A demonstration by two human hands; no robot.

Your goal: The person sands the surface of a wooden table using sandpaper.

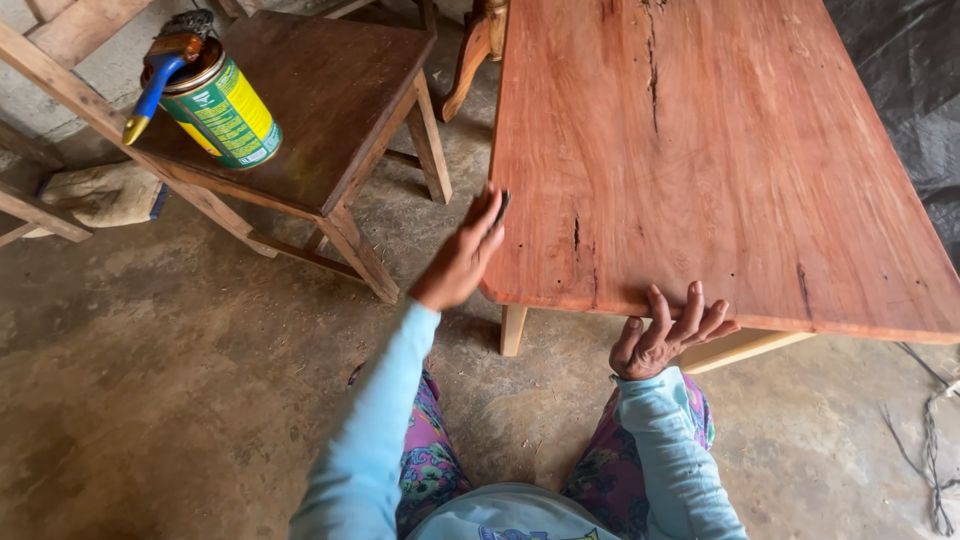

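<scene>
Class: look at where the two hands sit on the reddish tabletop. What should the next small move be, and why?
Probably slide the left hand along the side edge of the tabletop. It presses something small and dark, perhaps sandpaper, against that edge, while the right hand grips the near edge from below, steadying the table.

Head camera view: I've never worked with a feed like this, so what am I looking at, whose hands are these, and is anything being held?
This is one picture from a camera worn on a person's head, looking down past their light blue sleeves and patterned trousers. There is no machine; both hands are the wearer's own. The left hand presses a small dark piece, too small to identify, against the side edge of a reddish wooden tabletop. The right hand grips the near edge from below, fingers curled over it. The tabletop is bare, with a few dark cracks. To the left, a small dark wooden table carries a green and yellow can with a blue-handled brush resting on top.
</scene>
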